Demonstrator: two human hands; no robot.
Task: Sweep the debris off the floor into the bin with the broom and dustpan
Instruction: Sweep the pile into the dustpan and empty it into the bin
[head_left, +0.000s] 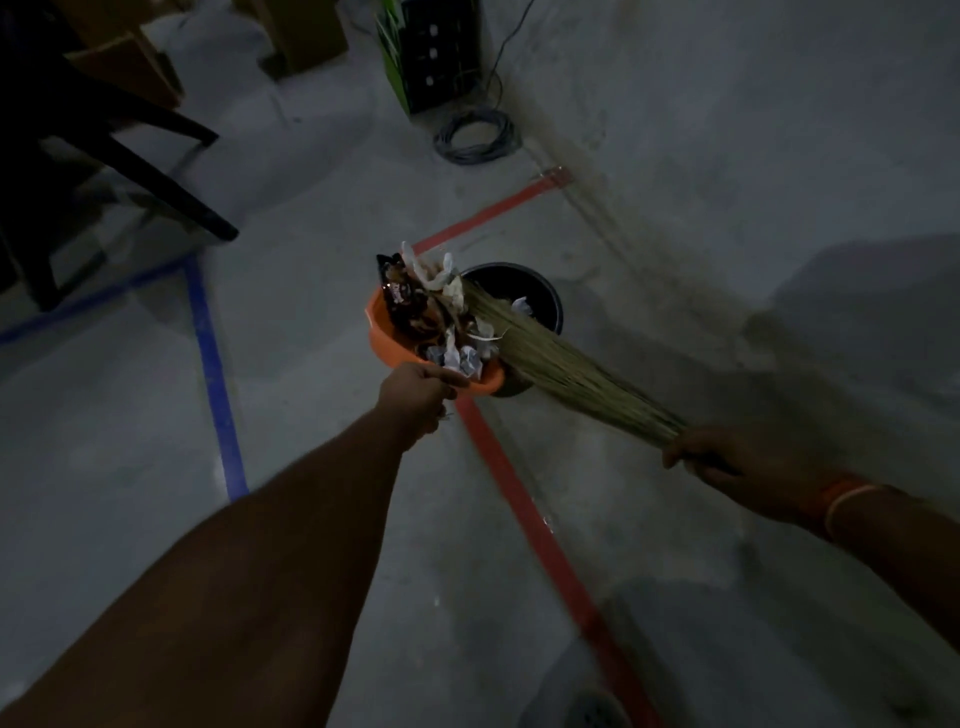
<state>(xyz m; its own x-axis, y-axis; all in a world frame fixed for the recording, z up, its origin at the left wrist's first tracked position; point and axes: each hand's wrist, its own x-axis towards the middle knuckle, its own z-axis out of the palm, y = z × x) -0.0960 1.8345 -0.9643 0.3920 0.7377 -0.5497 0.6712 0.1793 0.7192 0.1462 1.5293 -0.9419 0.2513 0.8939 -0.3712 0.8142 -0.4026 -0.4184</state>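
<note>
My left hand (418, 397) grips the near end of an orange dustpan (387, 343), held in the air beside a black bin (540, 296). The pan is heaped with debris (431, 312): dark snack wrappers and crumpled white paper. My right hand (727, 462) grips the bound end of a straw broom (545, 358). Its bristles lie across the bin's mouth and touch the debris at the pan's right side. One scrap of white paper (522, 305) shows inside the bin.
Grey concrete floor with a red tape line (524, 499) passing under the bin and a blue tape line (213, 364) on the left. Black chair legs (171, 192) and cardboard boxes stand at far left. A black box (436, 52) and coiled cable (475, 135) lie beyond.
</note>
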